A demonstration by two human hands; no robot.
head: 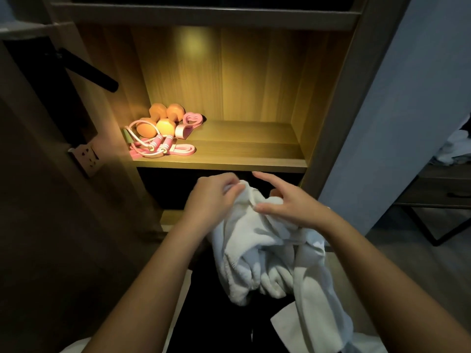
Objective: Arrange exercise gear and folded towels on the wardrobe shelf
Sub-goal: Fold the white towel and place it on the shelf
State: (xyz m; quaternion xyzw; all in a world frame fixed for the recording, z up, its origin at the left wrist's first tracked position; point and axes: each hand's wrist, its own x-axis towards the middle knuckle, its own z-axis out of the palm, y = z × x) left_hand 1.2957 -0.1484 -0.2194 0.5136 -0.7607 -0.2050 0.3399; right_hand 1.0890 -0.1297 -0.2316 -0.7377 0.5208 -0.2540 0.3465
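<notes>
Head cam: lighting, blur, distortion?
Head view: warm light pools on the shelf around the dumbbells and jump rope, with a glare spot on the back panel. Below the shelf the head view is dim: white towel grey, left hand and right hand slightly soft. Wide-angle lens tilts the wardrobe upright.

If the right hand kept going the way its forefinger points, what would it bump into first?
The right hand would probably meet the lit shelf's front edge first, though depth is unclear.
</notes>
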